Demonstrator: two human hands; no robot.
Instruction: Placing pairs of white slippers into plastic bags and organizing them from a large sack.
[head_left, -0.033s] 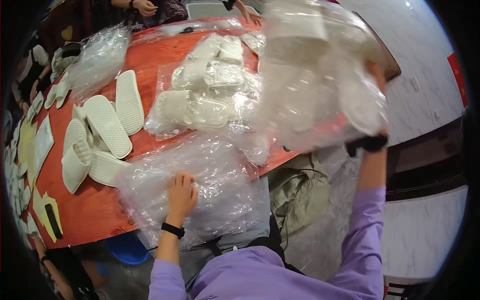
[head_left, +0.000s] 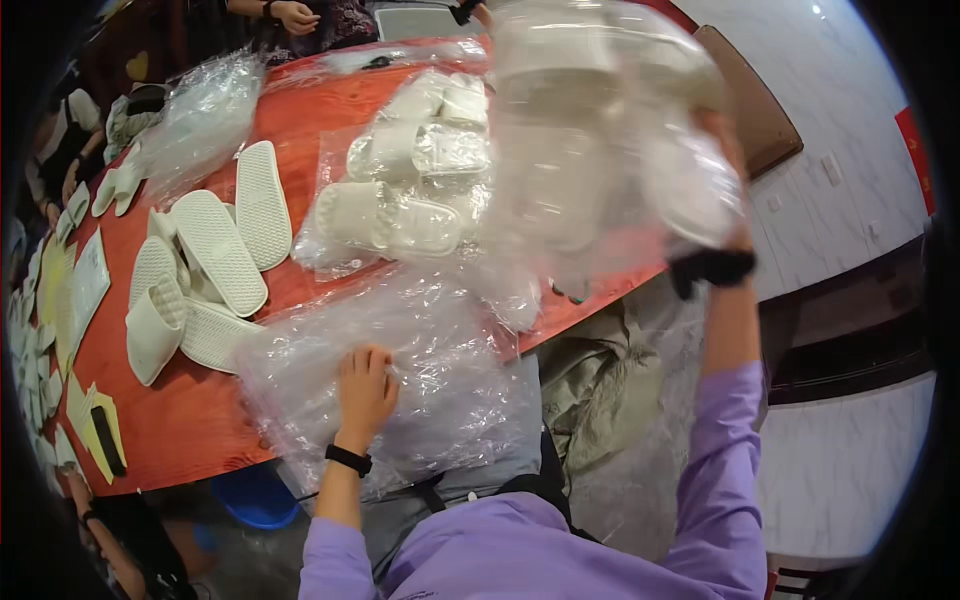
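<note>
"What could go amiss?"

"The filled bag (head_left: 560, 190), slippers showing through its plastic, is at the right hand (head_left: 730, 165), apparently raised over the right end of the red table (head_left: 210, 430). Slick film and a load lying well left of the wrist could let it slip past the edge. Brought down carelessly, it might knock the bagged slippers (head_left: 385, 215) just beside it. The loose slippers (head_left: 217, 255), farther left, look safe."

"And the flat bags (head_left: 450, 345)?"

"They overhang the near edge towards the lap; were the left hand (head_left: 367, 388) lifted, they might slide off, I judge."

"The pose of each arm?"

"Right: extended forward, forearm steep, dark band at the wrist; blur and plastic hide the fingers, so their grip cannot be told. Left: forearm angled forward, hand low upon the flat bags, back uppermost; fingers close together and slightly bent. Whether they pinch any film beneath, I cannot tell."
</note>
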